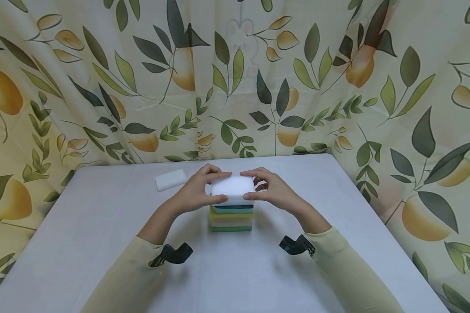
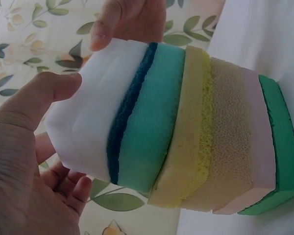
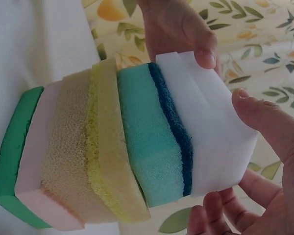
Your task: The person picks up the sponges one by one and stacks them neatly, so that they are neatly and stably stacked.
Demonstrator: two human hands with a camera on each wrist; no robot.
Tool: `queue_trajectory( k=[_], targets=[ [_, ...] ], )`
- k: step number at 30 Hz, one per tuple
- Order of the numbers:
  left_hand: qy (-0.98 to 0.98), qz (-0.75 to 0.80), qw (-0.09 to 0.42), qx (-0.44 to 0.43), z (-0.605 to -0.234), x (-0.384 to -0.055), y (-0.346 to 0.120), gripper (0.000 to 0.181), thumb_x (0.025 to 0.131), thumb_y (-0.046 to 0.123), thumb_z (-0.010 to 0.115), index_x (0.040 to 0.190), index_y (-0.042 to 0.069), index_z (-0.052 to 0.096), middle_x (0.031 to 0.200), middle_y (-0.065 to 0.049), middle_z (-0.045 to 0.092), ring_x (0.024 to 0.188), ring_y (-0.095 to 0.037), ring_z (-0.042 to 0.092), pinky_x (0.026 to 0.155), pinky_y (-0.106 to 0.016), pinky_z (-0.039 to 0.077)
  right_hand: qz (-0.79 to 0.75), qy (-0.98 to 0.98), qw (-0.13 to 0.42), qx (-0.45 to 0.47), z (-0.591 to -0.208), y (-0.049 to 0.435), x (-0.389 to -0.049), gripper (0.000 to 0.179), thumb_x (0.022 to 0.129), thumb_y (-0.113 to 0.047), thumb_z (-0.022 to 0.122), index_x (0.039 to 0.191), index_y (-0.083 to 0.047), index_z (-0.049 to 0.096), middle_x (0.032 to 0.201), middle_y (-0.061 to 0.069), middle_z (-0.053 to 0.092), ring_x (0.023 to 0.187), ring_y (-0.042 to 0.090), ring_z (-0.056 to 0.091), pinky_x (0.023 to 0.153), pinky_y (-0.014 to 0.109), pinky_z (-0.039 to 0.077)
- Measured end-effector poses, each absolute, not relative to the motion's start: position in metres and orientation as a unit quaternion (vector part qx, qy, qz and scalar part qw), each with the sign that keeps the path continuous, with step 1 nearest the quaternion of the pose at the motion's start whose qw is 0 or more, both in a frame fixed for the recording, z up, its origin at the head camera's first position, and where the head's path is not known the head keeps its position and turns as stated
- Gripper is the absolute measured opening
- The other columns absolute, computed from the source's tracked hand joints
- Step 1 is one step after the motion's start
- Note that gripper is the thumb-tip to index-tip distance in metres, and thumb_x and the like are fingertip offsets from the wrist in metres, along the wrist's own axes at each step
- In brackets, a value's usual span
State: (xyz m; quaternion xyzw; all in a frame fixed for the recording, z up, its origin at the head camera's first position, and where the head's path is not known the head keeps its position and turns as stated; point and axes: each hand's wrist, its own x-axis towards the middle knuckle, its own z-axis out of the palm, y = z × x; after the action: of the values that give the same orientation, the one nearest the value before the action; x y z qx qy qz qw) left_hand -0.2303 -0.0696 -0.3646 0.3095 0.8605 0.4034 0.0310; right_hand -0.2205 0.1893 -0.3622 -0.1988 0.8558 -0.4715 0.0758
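A stack of sponges stands on the table, topped by a white sponge [image 1: 233,189]. My left hand [image 1: 199,188] holds its left end, thumb on the near edge and fingers toward the far edge. At the opposite end, my right hand [image 1: 272,188] grips the same sponge in the same way. Directly beneath lies a teal sponge [image 2: 149,112] with a dark blue scouring layer. Below that come a yellow sponge [image 2: 179,132], a beige and pink sponge [image 2: 230,132], and a green layer [image 2: 286,142] at the bottom. The layers sit slightly out of line with each other.
A flat white block [image 1: 170,180] lies on the white-covered table [image 1: 227,278] at the back left, beyond my left hand. Behind and on both sides hangs a curtain [image 1: 235,104] printed with fruit and leaves.
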Motion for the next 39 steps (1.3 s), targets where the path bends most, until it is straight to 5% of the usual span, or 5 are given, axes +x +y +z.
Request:
queue_trajectory(
  k=[14,27,39],
  targets=[
    [0.866,0.423,0.004,0.269,-0.374,-0.232,-0.094,0.061,0.085,0.039,0.077,0.141,0.023,0.056,0.125,-0.002,0.051,0.112,-0.024,0.050,0.090,-0.043,0.046,-0.456,0.864,0.086,-0.193,-0.361,0.190,-0.222,0.064,0.082,-0.031,0.080,0.141,-0.021,0.056,0.130,0.007,0.051,0.112,0.026,0.052,0.098,0.044,0.048],
    [0.885,0.425,-0.074,0.176,-0.402,-0.249,-0.148,0.051,0.090,0.033,0.072,0.137,0.017,0.059,0.122,-0.009,0.059,0.108,-0.029,0.055,0.091,-0.048,0.047,-0.465,0.858,0.088,-0.200,-0.364,0.188,-0.223,0.065,0.080,-0.028,0.082,0.140,-0.020,0.057,0.129,0.006,0.051,0.109,0.026,0.051,0.099,0.045,0.047],
    [0.904,0.398,-0.111,0.112,-0.422,-0.276,-0.179,0.052,0.091,0.028,0.072,0.137,0.008,0.058,0.127,-0.017,0.051,0.114,-0.035,0.051,0.093,-0.048,0.044,-0.464,0.859,0.087,-0.198,-0.364,0.189,-0.222,0.065,0.081,-0.029,0.082,0.140,-0.019,0.057,0.130,0.007,0.050,0.108,0.026,0.051,0.099,0.045,0.047]
  ],
)
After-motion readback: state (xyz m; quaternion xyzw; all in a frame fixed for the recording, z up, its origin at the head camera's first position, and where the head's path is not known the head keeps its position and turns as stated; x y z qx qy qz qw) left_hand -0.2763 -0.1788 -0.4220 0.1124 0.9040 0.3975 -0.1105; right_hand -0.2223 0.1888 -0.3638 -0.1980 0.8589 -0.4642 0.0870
